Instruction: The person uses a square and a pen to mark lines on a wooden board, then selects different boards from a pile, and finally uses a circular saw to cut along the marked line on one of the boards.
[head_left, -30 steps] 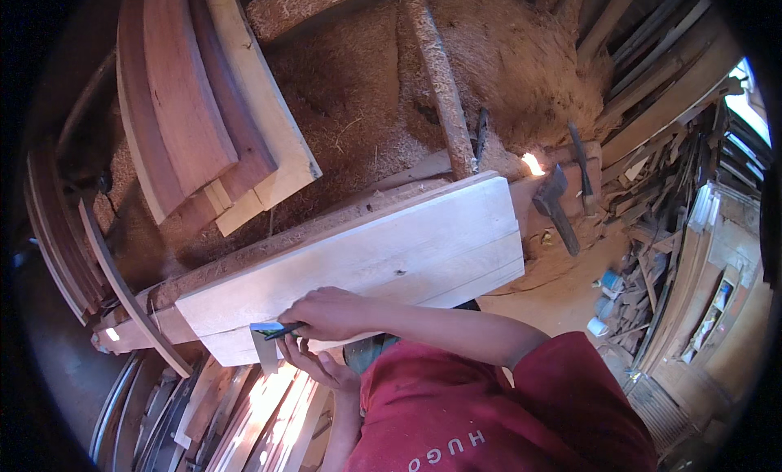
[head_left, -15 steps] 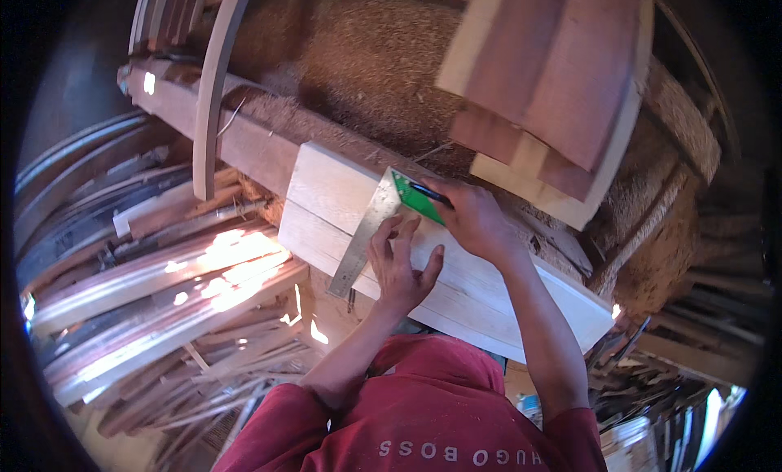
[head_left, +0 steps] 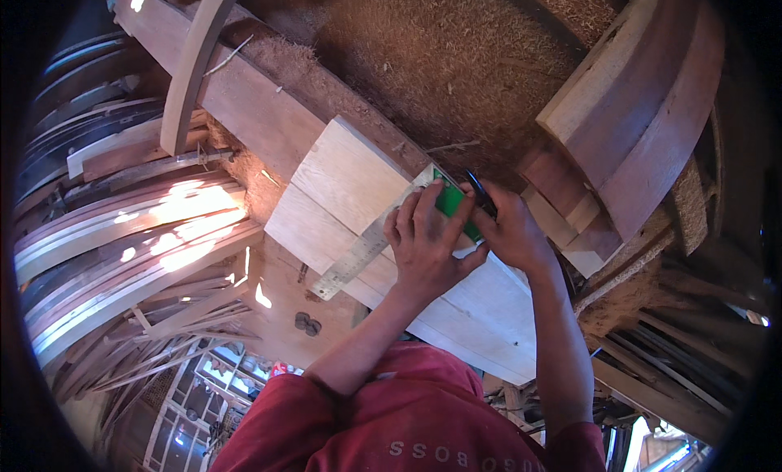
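Note:
Across a pale panel of joined boards (head_left: 322,183) lies a try square, its metal blade (head_left: 356,262) reaching past the panel's near edge and its green stock (head_left: 450,200) at the far edge. My left hand (head_left: 428,242) grips the square at the stock end, fingers curled over blade and stock and covering part of both. Just right of the stock, my right hand (head_left: 519,232) is closed around a black pen (head_left: 479,188), which points up and away from the wood. The pen's lower part is hidden in the fingers.
The panel rests on a thick wooden beam (head_left: 252,105). A curved wooden strip (head_left: 195,69) crosses that beam at the left. Sawdust (head_left: 391,57) is heaped beyond it. Stacked boards (head_left: 635,114) stand at the right, and long planks (head_left: 130,244) lie at the left.
My left hand has shifted from the blade toward the green stock and now grips it. My right hand has drawn back to the stock's right side, the pen tilted more upright. The view has turned.

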`<state>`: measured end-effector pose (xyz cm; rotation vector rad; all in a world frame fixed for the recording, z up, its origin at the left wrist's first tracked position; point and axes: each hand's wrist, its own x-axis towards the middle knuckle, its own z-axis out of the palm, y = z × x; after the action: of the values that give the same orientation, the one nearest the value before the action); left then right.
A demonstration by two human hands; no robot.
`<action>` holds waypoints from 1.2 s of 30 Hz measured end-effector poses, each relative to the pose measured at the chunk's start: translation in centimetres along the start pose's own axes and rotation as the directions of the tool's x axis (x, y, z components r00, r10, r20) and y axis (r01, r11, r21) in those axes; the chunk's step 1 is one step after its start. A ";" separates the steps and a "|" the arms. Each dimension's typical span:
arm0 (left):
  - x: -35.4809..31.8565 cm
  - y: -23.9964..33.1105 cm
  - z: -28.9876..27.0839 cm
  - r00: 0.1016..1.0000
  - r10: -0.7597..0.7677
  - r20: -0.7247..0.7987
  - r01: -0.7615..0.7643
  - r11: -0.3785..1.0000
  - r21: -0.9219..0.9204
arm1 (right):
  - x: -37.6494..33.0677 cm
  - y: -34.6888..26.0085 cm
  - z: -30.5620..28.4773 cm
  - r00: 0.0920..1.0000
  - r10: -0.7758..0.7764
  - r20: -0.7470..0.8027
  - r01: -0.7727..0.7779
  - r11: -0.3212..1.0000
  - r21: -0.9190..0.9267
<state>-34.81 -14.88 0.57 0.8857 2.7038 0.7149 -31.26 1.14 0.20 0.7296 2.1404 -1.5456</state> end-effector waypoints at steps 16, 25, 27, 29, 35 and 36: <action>0.7 -0.6 1.3 0.996 -0.043 -0.084 0.050 0.995 0.088 | 2.5 -0.3 -0.9 0.981 -0.120 0.152 0.115 0.993 0.040; 0.8 -0.5 1.5 0.996 -0.041 -0.083 0.050 0.993 0.109 | 2.9 -0.8 -1.1 0.979 -0.058 0.197 0.027 0.987 0.158; 0.8 -0.5 1.4 0.997 -0.035 -0.074 0.044 0.993 0.113 | 2.9 -1.0 -1.1 0.981 -0.073 0.180 0.047 0.988 0.146; 0.9 -0.4 1.3 0.997 -0.043 -0.063 0.050 0.992 0.118 | 2.9 -2.0 -1.5 0.976 -0.053 0.211 0.020 0.987 0.157; 1.0 -0.3 1.4 0.995 -0.040 -0.087 0.049 0.994 0.100 | 3.0 -1.3 -1.4 0.967 -0.075 0.245 0.012 0.969 0.247; 1.0 -0.4 1.5 0.996 -0.041 -0.085 0.049 0.994 0.099 | 3.0 -0.7 -1.3 0.967 -0.073 0.245 0.010 0.969 0.247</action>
<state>-35.26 -13.98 -0.91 0.8320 2.8458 0.6235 -34.06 2.69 -0.70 0.5307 1.8120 -1.8384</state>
